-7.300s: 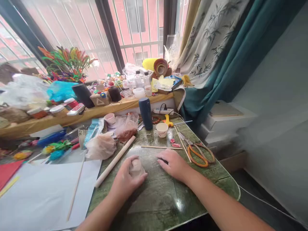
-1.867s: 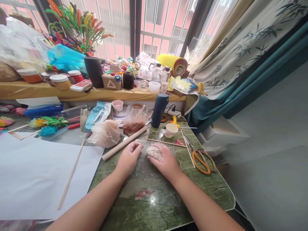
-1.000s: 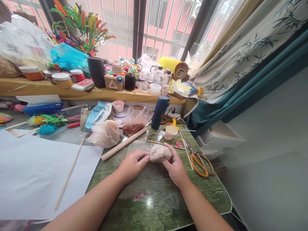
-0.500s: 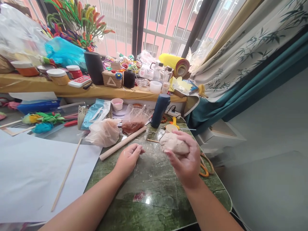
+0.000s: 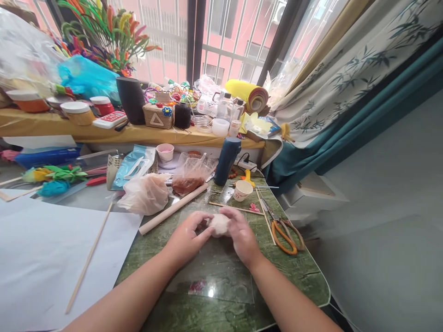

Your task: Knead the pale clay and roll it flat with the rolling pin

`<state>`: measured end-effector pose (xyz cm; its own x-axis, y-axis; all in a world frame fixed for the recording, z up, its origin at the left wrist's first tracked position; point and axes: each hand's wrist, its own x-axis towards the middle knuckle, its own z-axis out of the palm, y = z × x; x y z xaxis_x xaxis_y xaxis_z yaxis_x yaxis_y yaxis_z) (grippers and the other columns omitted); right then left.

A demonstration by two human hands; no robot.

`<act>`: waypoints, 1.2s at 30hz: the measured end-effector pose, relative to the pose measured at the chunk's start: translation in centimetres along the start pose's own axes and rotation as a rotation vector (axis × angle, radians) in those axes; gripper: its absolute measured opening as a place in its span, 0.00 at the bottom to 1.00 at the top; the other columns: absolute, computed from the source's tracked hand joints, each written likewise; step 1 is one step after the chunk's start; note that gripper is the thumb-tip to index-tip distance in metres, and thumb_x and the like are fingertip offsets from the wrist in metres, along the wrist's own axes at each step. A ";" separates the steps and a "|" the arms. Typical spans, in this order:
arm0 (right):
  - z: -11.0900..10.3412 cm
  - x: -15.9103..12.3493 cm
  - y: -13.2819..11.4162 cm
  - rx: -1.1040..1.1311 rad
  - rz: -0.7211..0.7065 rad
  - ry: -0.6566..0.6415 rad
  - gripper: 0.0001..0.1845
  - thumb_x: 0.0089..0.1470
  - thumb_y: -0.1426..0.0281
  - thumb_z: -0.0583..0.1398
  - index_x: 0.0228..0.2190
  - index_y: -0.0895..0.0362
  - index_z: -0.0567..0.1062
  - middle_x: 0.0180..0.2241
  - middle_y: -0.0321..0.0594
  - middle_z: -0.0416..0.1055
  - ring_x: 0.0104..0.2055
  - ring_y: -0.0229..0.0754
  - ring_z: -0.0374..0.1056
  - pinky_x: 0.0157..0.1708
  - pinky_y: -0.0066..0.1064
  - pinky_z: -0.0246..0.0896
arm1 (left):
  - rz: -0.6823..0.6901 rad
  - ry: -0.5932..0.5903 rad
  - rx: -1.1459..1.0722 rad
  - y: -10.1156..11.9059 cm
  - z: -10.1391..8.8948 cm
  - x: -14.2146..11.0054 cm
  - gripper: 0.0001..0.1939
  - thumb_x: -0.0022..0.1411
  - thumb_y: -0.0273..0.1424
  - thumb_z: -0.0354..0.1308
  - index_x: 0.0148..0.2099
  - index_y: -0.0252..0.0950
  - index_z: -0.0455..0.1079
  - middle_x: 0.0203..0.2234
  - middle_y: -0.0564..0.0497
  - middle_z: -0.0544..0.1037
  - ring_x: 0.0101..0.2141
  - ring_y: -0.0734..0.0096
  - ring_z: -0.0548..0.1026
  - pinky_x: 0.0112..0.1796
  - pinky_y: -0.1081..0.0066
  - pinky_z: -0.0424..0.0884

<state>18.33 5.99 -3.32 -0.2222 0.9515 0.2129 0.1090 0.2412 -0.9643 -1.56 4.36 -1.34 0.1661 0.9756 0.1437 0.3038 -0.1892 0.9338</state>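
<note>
A lump of off-white clay is between my two hands, just above or on a clear sheet over the green tabletop. My left hand curls round its left side, thumb at the front. On the other side my right hand presses against the clay, its fingers over the top. Part of the lump is hidden by the fingers. A wooden rolling pin lies slantwise beyond my left hand. Past my right hand are a thin wooden stick and a paper cup.
Orange-handled scissors lie near the table's right edge. A dark blue bottle stands at the back. Plastic bags of pale and reddish-brown material sit behind the rolling pin. White paper covers the left side, a long stick on it.
My right hand has brought the clay down and left to the middle. My left hand has opened from its curl and now grips the clay too. The cup and scissors are uncovered.
</note>
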 end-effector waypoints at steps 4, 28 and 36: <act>0.6 0.8 -0.4 -0.093 0.118 0.032 0.24 0.59 0.53 0.62 0.52 0.51 0.77 0.54 0.46 0.76 0.57 0.54 0.70 0.59 0.47 0.62 | -0.049 -0.009 -0.025 0.0 -0.4 0.4 0.14 0.63 0.41 0.61 0.46 0.43 0.80 0.46 0.46 0.83 0.48 0.53 0.78 0.52 0.58 0.71; 2.5 0.8 -0.2 -0.627 -0.290 -0.132 0.19 0.57 0.66 0.64 0.50 0.53 0.78 0.51 0.49 0.75 0.56 0.54 0.68 0.59 0.50 0.62 | -0.183 0.250 -0.162 -1.6 -0.6 0.8 0.15 0.66 0.43 0.55 0.43 0.38 0.74 0.40 0.50 0.80 0.44 0.58 0.76 0.49 0.63 0.70; 0.1 0.3 1.3 -0.209 0.050 0.177 0.24 0.67 0.55 0.53 0.57 0.53 0.72 0.57 0.48 0.72 0.59 0.52 0.68 0.61 0.48 0.62 | -0.078 0.073 0.121 -0.9 -0.4 0.1 0.13 0.67 0.39 0.55 0.46 0.39 0.75 0.44 0.47 0.81 0.46 0.55 0.78 0.51 0.56 0.73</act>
<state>18.33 6.60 -4.46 -0.0408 0.9773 0.2078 0.3169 0.2099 -0.9250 -2.16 4.68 -2.07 0.0702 0.9925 0.0998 0.4245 -0.1203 0.8974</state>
